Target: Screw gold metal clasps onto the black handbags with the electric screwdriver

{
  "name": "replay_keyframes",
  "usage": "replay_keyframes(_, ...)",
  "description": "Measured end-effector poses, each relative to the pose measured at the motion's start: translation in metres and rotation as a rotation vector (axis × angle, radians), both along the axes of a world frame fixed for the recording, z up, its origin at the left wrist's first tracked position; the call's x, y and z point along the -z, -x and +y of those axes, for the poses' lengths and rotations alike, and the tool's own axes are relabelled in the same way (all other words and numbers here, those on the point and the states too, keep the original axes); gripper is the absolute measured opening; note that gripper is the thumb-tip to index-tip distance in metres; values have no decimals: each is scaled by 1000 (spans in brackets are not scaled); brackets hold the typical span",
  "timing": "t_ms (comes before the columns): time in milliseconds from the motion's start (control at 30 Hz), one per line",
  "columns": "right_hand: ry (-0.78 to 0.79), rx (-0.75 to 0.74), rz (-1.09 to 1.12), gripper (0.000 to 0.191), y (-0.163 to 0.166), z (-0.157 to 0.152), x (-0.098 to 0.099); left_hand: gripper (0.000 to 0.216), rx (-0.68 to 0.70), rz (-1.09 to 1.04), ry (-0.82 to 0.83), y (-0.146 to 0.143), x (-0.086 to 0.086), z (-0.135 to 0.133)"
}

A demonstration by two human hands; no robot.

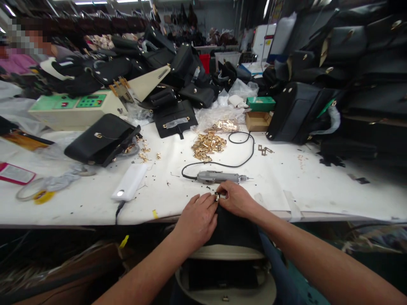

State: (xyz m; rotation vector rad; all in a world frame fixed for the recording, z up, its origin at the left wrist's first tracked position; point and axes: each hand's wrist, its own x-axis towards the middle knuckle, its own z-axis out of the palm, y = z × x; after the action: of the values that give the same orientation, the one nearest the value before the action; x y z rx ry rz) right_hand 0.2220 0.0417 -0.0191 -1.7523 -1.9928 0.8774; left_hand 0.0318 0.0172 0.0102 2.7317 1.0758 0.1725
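A black bag (232,231) with a cream inner edge lies across my lap, its flap end at the table edge. On the flap's tip is a small gold-coloured metal clasp (217,197). My right hand (235,198) pinches this clasp between thumb and fingers. From the other side, my left hand (197,218) grips the flap, fingers bent over it and fingertips beside the clasp. Just beyond my hands, a grey electric screwdriver (218,177) lies on the table with its bit pointing right. My fingers partly cover the clasp.
A pile of gold metal fittings (208,146) sits behind the screwdriver's black cord (219,163). At left are a white power bank (130,182), a black bag (100,137) and a green-topped machine (76,108). Black bags (302,112) crowd the right. A person (22,59) is far left.
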Motion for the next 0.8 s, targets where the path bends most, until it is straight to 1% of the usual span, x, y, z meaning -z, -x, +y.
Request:
replay_keyframes(133, -15, 17, -26, 18, 4, 0, -1, 39, -45, -66, -61, 0, 14, -9)
replay_keyframes(300, -74, -16, -8, 16, 4, 0, -3, 41, -98, -140, -78, 2, 19, -10)
replay_keyframes(400, -60, -75, 49, 16, 0, 5, -12, 42, -104, -203, -110, 6, 22, -8)
replay_keyframes(500, -96, -29, 95, 18, -12, 20, -25, 42, -84, -251, -216, 9, 31, -5)
replay_keyframes(567, -158, 63, 22, 17, -32, 37, -32, 40, -53, -259, -309, 11, 39, -1)
replay_keyframes(633, -190, 180, -100, 18, -63, 56, -35, 37, -4, -245, -386, 13, 47, 5)
replay_keyframes(733, -190, 356, -235, 23, -121, 83, -31, 33, 63, -229, -476, 18, 59, 13)
replay_keyframes(800, -161, 422, -289, 25, -158, 95, -25, 33, 87, -221, -503, 21, 66, 17)
